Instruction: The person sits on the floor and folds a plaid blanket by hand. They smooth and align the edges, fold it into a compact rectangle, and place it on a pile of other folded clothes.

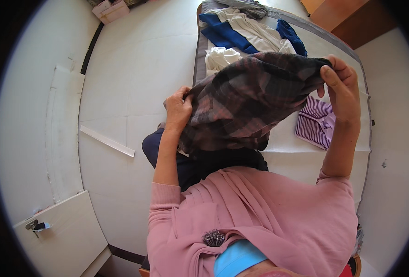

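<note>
A dark plaid garment (pixel 239 100) with grey and reddish checks is stretched between my two hands above my lap. My left hand (pixel 178 107) pinches its left edge. At the upper right, my right hand (pixel 339 78) grips a bunched dark part of it between thumb and fingers. Below the right end of the cloth, a folded purple-and-white striped garment (pixel 314 121) lies on the bed. The plaid cloth hides part of the bed and of my legs.
On the bed (pixel 287 162) beyond the plaid cloth lie a cream garment (pixel 256 31), blue garments (pixel 221 33), a white one (pixel 221 58) and a grey one (pixel 249 8). A white strip (pixel 107 141) lies on the floor at left, near a door (pixel 62 235) with a handle.
</note>
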A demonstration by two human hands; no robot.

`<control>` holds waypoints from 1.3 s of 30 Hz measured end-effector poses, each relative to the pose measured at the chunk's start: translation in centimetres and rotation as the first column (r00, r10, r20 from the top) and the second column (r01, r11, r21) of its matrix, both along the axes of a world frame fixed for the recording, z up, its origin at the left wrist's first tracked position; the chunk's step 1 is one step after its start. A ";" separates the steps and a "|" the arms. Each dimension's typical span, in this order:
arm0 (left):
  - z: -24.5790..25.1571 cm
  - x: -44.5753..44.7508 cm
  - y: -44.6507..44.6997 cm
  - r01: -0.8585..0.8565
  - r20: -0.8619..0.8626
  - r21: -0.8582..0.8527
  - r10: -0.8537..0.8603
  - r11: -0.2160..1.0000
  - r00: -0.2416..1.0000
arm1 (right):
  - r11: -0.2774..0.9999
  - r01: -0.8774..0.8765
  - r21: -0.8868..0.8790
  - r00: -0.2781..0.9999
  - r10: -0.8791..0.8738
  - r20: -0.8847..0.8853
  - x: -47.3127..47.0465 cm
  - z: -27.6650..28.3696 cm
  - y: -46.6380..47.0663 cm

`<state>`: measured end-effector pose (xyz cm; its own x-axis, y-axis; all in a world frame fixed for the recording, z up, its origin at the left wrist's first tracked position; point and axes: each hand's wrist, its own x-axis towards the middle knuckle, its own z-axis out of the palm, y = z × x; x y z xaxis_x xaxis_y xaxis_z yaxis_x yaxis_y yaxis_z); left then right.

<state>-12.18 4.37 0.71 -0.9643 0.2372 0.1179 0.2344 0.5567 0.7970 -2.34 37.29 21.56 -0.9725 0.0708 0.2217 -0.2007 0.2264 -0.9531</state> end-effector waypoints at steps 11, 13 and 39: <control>7.4 1.7 1.1 -0.170 -0.088 0.337 0.211 0.926 0.974 | 0.942 -0.084 -0.324 0.991 0.114 0.075 -3.6 -1.9 -3.7; 11.1 3.8 2.7 -0.021 0.007 0.511 0.021 0.859 1.000 | 0.958 -0.093 -0.273 0.994 0.106 0.033 -3.7 -2.0 -5.2; 7.1 5.4 2.3 -0.370 0.387 0.922 -0.307 0.115 0.870 | 0.998 0.057 -0.024 0.936 -0.045 0.349 0.3 -14.1 -8.0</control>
